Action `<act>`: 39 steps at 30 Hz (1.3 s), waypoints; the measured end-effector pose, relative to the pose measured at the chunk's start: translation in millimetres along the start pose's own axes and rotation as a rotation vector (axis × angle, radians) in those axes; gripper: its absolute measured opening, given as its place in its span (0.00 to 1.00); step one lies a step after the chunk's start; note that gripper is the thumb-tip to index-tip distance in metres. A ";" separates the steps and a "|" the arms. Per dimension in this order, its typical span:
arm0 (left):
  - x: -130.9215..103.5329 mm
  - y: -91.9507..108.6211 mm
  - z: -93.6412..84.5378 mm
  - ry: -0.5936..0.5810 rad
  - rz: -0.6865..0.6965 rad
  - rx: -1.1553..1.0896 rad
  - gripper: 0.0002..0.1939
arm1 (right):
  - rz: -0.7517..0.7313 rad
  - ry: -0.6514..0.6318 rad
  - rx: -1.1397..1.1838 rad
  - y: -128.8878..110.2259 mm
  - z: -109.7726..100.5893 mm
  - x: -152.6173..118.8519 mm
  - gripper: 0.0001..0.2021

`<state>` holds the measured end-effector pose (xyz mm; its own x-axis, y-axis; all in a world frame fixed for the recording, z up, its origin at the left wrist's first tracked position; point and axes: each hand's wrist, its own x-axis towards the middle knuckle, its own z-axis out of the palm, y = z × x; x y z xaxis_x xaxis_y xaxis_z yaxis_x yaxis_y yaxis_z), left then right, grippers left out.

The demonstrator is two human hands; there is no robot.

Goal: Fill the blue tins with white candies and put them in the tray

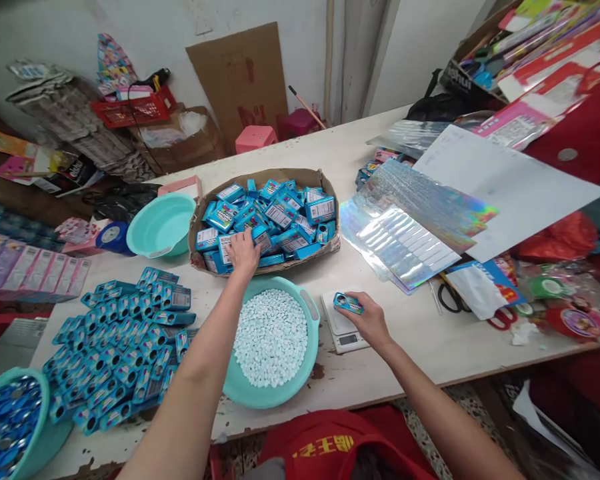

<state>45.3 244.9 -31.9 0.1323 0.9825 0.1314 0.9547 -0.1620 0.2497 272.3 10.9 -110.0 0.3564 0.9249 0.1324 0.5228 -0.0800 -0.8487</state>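
Note:
My left hand [243, 252] reaches into a low cardboard box [325, 257] heaped with small blue printed boxes [281, 212]. Its fingers are curled on one of them at the near left of the heap. My right hand [371, 321] pinches another small blue box [347, 303], with a round hole in its end, over a white digital scale [341, 328]. Whether that box touches the scale I cannot tell. Between my arms a turquoise basin [312, 333] holds many small white pellets [273, 337].
Left of my arm stand many blue boxes [125, 353] with round holes, beside a tub [43, 417] of shiny blue pieces. Behind them is a turquoise bowl [163, 223]. Holographic sheets [410, 243], black scissors [450, 298] and red scissors [503, 319] lie to the right.

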 end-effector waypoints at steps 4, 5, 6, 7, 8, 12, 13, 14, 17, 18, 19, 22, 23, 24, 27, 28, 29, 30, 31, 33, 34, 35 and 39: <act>-18.2 -3.2 -6.6 0.107 -0.031 -0.158 0.21 | -0.101 0.052 -0.070 1.1 -8.5 -4.1 0.23; -29.9 -4.9 -12.8 0.180 -0.082 -0.281 0.22 | -0.138 0.089 -0.107 -4.5 -12.1 -6.2 0.24; -44.1 -6.4 -20.0 0.248 -0.151 -0.442 0.25 | -0.171 0.131 -0.139 -12.0 -15.4 -8.7 0.23; -60.4 -7.6 -27.3 0.285 -0.230 -0.640 0.27 | -0.197 0.165 -0.158 -21.1 -17.6 -11.3 0.22; -78.4 -8.0 -34.0 0.262 -0.315 -0.862 0.28 | -0.221 0.182 -0.157 -31.0 -18.3 -14.0 0.21; -154.3 -0.8 -44.7 -0.371 -0.753 -1.612 0.16 | -0.339 0.062 -0.025 -66.6 -3.3 -25.7 0.22; -170.1 2.5 -43.5 -0.537 -0.879 -1.701 0.13 | -0.349 0.001 0.026 -72.5 3.4 -28.8 0.23; -183.5 5.8 -41.3 -0.650 -0.995 -1.764 0.11 | -0.344 -0.057 0.077 -77.0 9.9 -31.9 0.25; -208.1 11.9 -33.6 -0.732 -1.187 -1.895 0.08 | -0.262 -0.179 0.210 -82.9 25.5 -43.2 0.29; -212.4 12.4 -31.2 -0.731 -1.213 -1.920 0.09 | -0.233 -0.199 0.240 -83.3 29.1 -48.2 0.30; -215.7 12.3 -28.9 -0.726 -1.227 -1.936 0.09 | -0.203 -0.214 0.263 -83.5 32.4 -54.1 0.30; -226.2 10.9 -22.8 -0.579 -1.178 -1.968 0.09 | -0.099 -0.233 0.329 -87.2 44.8 -76.8 0.35; -231.0 10.3 -20.9 -0.494 -1.135 -1.969 0.10 | -0.053 -0.238 0.361 -90.3 50.7 -84.7 0.38; -236.4 9.4 -19.0 -0.422 -1.078 -1.963 0.13 | 0.006 -0.239 0.405 -94.3 57.3 -91.6 0.40; -251.5 -0.1 -11.7 -0.432 -0.854 -1.888 0.22 | 0.241 -0.151 0.586 -107.2 77.0 -100.0 0.33; -254.2 -6.4 -7.9 -0.488 -0.752 -1.830 0.25 | 0.312 -0.095 0.636 -109.8 81.5 -98.2 0.28; -255.0 -14.1 -3.0 -0.540 -0.641 -1.742 0.27 | 0.363 -0.034 0.665 -110.8 84.4 -94.8 0.24; -253.9 -22.5 3.0 -0.568 -0.542 -1.616 0.28 | 0.389 0.022 0.673 -110.0 85.9 -90.6 0.22; -251.2 -30.6 10.0 -0.572 -0.455 -1.452 0.28 | 0.390 0.065 0.661 -107.4 86.4 -86.5 0.20; -243.6 -42.4 25.0 -0.547 -0.317 -1.031 0.25 | 0.342 0.115 0.591 -98.4 87.0 -80.5 0.19; -240.3 -44.5 32.2 -0.544 -0.262 -0.799 0.23 | 0.305 0.126 0.537 -92.8 88.2 -79.3 0.19; -238.0 -43.8 38.6 -0.561 -0.206 -0.574 0.22 | 0.259 0.130 0.476 -87.2 90.3 -79.1 0.20; -241.9 -25.3 52.3 -0.750 0.058 -0.076 0.23 | 0.063 0.131 0.223 -72.9 105.2 -83.6 0.21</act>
<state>3.1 16.2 -120.2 0.3538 0.7671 -0.5351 0.9231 -0.1943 0.3317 123.0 -21.5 -113.1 0.4874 0.8637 0.1285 0.3182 -0.0386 -0.9472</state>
